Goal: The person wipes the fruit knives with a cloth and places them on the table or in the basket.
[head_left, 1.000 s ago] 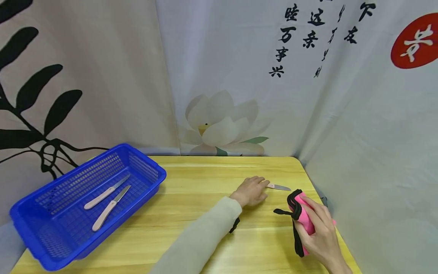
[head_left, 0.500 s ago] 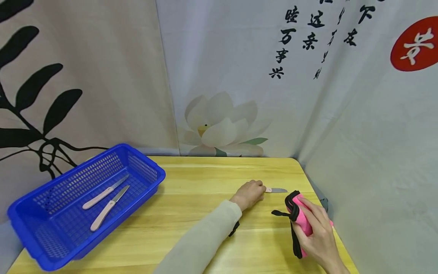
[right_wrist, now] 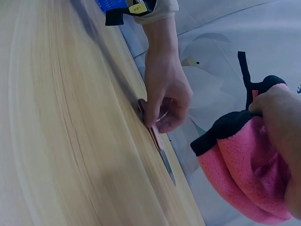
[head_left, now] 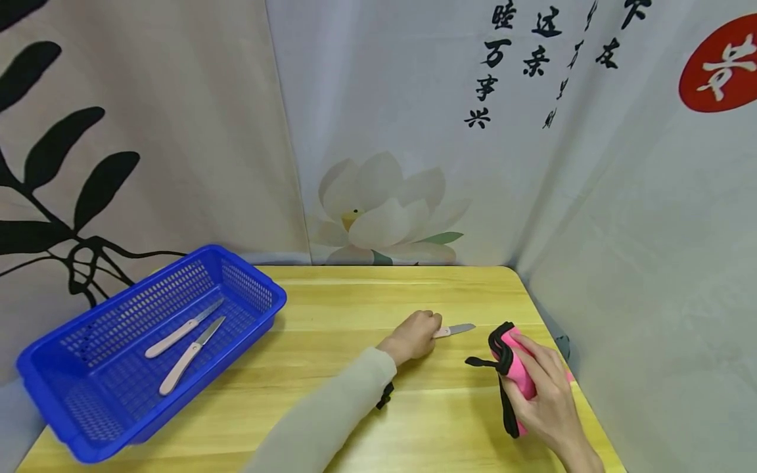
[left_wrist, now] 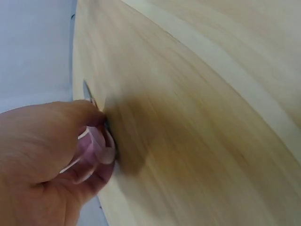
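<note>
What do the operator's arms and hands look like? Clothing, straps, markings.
Left arm: plain, pale off-white sleeve down to the wrist; a black strap-like piece at the cuff, with a small yellow label, dark print too small to read. Left hand: no glove. Right hand: no glove either; no sleeve in view on that side.

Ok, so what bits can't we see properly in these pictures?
Head view: part of the pale-handled metal knife, covered by the bare left hand holding it.
Head view: the inside of the folded, black-edged pink fleece cloth, hidden by its folds.
Head view: the red oval print, cut off by the right edge.
Left wrist view: the knife's blade, blurred and small.
Right wrist view: most of the blue plastic basket, cut off by the top edge.
</note>
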The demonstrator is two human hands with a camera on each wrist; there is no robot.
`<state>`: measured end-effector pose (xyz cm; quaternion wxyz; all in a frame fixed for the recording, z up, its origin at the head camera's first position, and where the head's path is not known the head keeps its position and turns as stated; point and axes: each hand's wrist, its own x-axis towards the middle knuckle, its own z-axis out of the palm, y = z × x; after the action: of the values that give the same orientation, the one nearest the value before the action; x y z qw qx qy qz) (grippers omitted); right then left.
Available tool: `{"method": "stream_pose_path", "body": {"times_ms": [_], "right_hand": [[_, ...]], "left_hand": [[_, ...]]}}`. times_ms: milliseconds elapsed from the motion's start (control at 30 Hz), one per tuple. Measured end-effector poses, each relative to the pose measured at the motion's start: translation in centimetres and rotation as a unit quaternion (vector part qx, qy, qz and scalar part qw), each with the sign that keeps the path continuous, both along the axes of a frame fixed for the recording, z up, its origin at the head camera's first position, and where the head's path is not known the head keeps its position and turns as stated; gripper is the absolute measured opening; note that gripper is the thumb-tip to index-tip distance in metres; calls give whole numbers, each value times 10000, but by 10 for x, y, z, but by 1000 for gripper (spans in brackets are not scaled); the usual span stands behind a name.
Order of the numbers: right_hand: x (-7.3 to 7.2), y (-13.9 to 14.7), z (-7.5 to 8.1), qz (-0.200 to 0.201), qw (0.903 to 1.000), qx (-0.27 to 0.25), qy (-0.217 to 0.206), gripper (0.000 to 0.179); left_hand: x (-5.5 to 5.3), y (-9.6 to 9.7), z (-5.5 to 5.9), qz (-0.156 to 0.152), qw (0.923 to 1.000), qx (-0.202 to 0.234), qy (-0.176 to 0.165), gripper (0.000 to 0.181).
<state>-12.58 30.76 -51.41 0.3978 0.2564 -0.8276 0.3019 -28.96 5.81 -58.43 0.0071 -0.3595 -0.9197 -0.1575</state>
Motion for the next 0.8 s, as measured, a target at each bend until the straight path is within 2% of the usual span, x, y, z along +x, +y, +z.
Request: {"method": "stream_pose_path", "body": {"times_ms": [33, 67, 100, 167, 300, 533, 800], "right_hand": [[0, -1, 0, 9, 10000, 7, -28, 48], [-1, -2, 0, 26, 10000, 8, -54, 50], [-1, -3, 0, 37, 10000, 29, -72, 50], [-2, -6, 0, 80, 9999, 56, -90, 52], [-6, -14, 0, 214, 9997, 88, -108, 53], [-16, -38, 3, 463, 9986, 268, -44, 55], [-33, -74, 13, 892, 9948, 485, 109, 57]], "left_hand": [[2, -5, 1, 39, 9999, -6, -100, 20], [9, -13, 15, 73, 9995, -23, -302, 22], [11, -19, 15, 128, 9992, -2, -390, 23], [22, -32, 30, 277, 9975, -7, -655, 24], [30, -57, 33, 459, 9956, 223, -780, 25], [45, -101, 46, 497, 9912, 946, -783, 28], [69, -138, 65, 685, 9785, 1725, -895, 30]]}}
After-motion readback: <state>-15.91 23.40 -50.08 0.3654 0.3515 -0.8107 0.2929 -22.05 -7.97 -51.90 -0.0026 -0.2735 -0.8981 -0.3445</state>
